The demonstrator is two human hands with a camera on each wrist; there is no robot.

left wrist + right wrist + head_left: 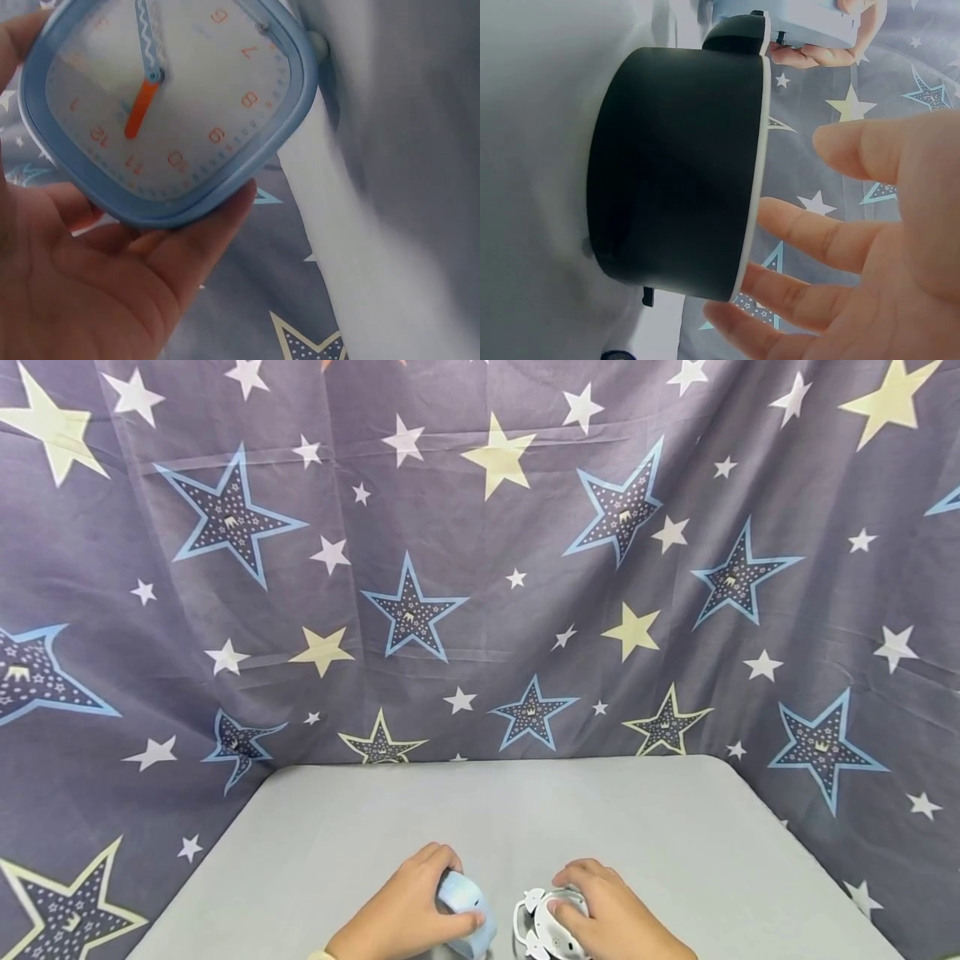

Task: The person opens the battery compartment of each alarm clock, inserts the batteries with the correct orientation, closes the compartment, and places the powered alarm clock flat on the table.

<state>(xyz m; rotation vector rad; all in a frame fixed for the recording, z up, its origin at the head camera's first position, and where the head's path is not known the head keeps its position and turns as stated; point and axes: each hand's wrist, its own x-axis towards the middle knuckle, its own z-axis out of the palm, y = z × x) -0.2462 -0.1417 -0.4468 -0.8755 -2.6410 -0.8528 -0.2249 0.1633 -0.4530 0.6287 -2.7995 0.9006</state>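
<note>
My left hand (401, 906) grips a light blue alarm clock (471, 912) by its edges, thumb on the near side and fingers on the far side. In the left wrist view, its rounded-square face (195, 112) shows orange numerals, an orange hand and a blue hand. To the right, a white twin-bell alarm clock (555, 933) has its handle and bells pointing left. Over it, my right hand (611, 914) has its fingers spread. The right wrist view shows this clock's dark, shaded side (679, 172), with fingertips right at its pale rim and the thumb apart from it.
Both clocks are at the near part of a light grey table (495, 810). A dark curtain (450, 527) printed with stars hangs behind the table and along both its sides.
</note>
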